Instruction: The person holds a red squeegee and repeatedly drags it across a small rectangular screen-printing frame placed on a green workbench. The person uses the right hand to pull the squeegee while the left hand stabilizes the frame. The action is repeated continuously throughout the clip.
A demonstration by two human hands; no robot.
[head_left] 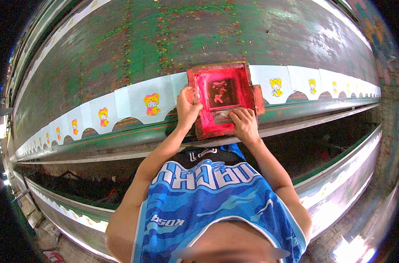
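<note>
Looking down at a long green table [186, 39], we find a square wooden frame [217, 68], stained red and pink, set across a row of white sheets [261, 73]. We take this frame as our landmark. Its inside walls are wet-looking and bright pink, and around its middle lies a dark panel [226, 98] marked with small pink shapes. A reddish wooden block [258, 100] sticks out from the frame's right side.

Our left hand [189, 109] grips the frame's left wall, its thumb toward the inside. Our right hand [245, 125] is at the frame's near right corner, its fingers folded over a flat, brownish bar [221, 115] that lies across the near part of the frame's inside. How hard it presses, we cannot tell.

To the left of the frame, the sheets carry small bear pictures [152, 105] in pink and yellow; to its right, the pictures [276, 87] look mostly yellow. The sheets' scalloped edges face our side of the frame, and they shrink into the distance both ways. Nearer to us than the frame run a pale rail [304, 122] and our blue sleeveless shirt [208, 201]. The table beyond the frame is speckled with red and yellow.
</note>
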